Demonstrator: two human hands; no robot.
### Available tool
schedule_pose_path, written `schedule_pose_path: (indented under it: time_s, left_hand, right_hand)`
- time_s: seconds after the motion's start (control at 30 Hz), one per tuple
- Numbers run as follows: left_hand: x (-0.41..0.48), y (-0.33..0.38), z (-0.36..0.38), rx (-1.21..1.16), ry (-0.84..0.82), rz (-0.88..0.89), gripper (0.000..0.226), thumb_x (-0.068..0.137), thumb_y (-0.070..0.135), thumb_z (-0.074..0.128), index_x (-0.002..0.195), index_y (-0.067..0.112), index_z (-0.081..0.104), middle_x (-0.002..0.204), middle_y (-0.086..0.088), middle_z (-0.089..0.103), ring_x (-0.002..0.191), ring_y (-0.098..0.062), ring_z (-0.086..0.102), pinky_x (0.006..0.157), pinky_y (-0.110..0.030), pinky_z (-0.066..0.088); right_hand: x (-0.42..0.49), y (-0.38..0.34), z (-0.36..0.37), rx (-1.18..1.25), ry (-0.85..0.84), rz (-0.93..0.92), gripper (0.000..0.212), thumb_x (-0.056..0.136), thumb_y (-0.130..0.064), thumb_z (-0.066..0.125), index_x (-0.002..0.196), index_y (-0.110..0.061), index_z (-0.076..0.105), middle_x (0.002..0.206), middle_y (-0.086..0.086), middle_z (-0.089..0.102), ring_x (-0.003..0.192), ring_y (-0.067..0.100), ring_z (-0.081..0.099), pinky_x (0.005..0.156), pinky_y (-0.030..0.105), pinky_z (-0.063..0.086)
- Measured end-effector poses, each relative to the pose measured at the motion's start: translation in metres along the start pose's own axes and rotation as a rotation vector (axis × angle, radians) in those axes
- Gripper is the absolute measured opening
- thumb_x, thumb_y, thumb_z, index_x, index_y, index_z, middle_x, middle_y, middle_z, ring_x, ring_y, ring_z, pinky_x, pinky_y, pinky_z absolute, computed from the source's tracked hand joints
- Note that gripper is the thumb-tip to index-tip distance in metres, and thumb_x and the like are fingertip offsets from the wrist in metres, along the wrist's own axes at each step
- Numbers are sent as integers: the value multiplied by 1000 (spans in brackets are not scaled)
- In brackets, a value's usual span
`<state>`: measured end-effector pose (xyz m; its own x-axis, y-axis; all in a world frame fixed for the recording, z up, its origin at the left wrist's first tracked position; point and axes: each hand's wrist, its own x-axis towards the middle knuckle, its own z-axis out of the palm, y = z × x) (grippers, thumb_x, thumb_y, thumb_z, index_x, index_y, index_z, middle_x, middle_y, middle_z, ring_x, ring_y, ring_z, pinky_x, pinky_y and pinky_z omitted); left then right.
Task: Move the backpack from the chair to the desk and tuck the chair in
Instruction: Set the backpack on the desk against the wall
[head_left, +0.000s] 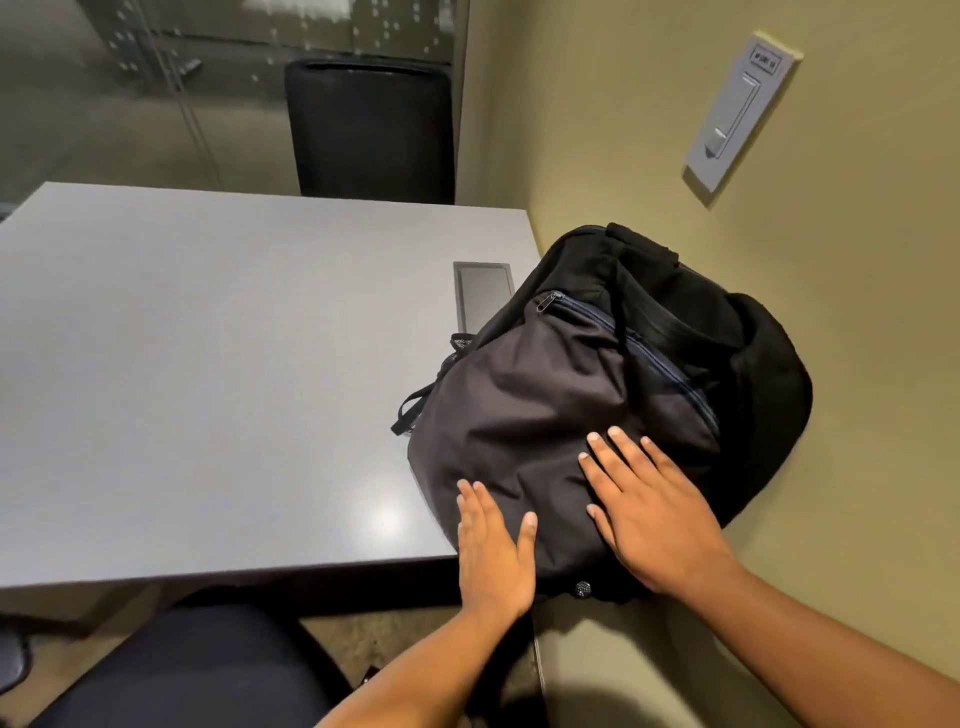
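We have the backpack (587, 415) up on the desk (208, 374), against the wall just ahead of our hands, so half the job looks done. The chair (197, 670), below our left wrist, is not yet tucked in. Our right hand (654, 519) and left hand (493, 551) lie flat and open on the bag, gripping nothing.

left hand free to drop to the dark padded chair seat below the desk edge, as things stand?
Probably yes. The left hand lies flat and open on the dark grey fabric backpack at the grey desk's near edge, gripping nothing. The dark padded chair seat sits just below, with nothing visible between.
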<state>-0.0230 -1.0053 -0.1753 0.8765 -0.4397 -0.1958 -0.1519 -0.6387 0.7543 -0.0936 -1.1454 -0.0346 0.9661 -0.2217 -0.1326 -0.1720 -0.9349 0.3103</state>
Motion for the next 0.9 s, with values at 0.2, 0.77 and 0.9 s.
schedule_pose_path:
  time_s: [0.2,0.77,0.9]
  left_hand:
    - [32,0,-7,45,-73,61,81,99,54,30,151,5,-8,161,-10,-16,149,-23,-8,119,-33,1]
    - [109,4,-17,148,-236,164,83,98,59,25,151,8,-11,160,-9,-20,148,-23,-10,118,-34,2]
    - [117,4,-16,143,-245,172,84,97,60,26,151,8,-11,160,-9,-21,148,-23,-11,117,-33,1]
  right_hand:
    - [16,4,3,22,-22,43,65,90,-50,28,142,-14,43,152,8,40,144,27,30,117,44,25]
    - [61,16,22,76,-41,71,73,92,-57,14,148,-12,28,159,10,26,149,29,10,122,45,12]
    - [67,19,25,92,-43,60,72,93,-56,14,149,-12,24,160,11,21,149,30,5,122,44,8]
